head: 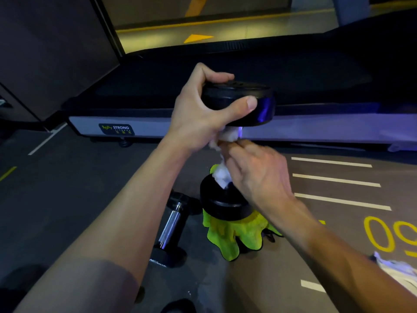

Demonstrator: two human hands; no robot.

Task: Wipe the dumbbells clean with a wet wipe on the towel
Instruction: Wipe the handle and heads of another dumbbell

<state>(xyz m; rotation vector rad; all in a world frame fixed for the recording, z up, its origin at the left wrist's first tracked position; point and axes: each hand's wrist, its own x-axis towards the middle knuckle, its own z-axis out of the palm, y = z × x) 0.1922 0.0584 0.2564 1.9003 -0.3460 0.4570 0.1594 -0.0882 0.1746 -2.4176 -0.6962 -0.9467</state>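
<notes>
A black dumbbell stands upright with its lower head on a yellow-green towel on the floor. My left hand grips the dumbbell's upper head, thumb across its rim. My right hand is curled round the handle between the two heads, holding a white wet wipe against it; the handle itself is mostly hidden by the hand and the wipe.
A second dumbbell with a chrome handle lies on the floor left of the towel. A treadmill runs across behind. White crumpled material lies at the right edge. White stripes and yellow numerals mark the floor on the right.
</notes>
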